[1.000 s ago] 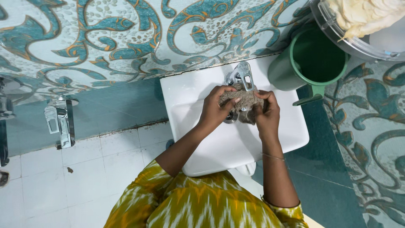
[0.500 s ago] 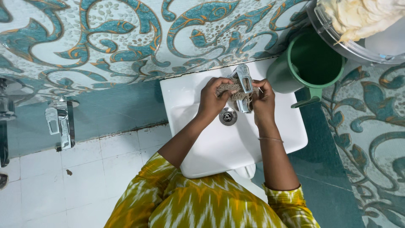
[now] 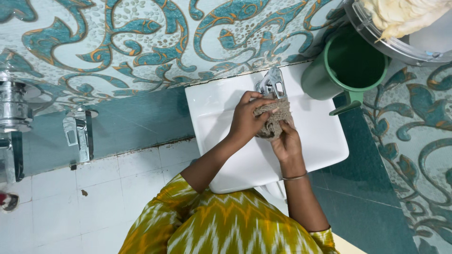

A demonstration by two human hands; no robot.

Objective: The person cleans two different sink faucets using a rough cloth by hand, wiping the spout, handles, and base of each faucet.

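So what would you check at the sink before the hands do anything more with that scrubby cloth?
1. Both hands on the brown mesh cloth: ok, left hand and right hand grip it.
2. Cloth over the white washbasin: ok.
3. Water running from the chrome tap: cannot tell.
4. Drain open: cannot tell, hidden by hands.
5. Green mug upright on the basin's corner: ok.

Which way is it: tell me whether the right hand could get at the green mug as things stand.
Probably yes. The green mug stands on the basin's right corner with nothing between it and the right hand, though that hand grips the brown scrubber together with the left hand.
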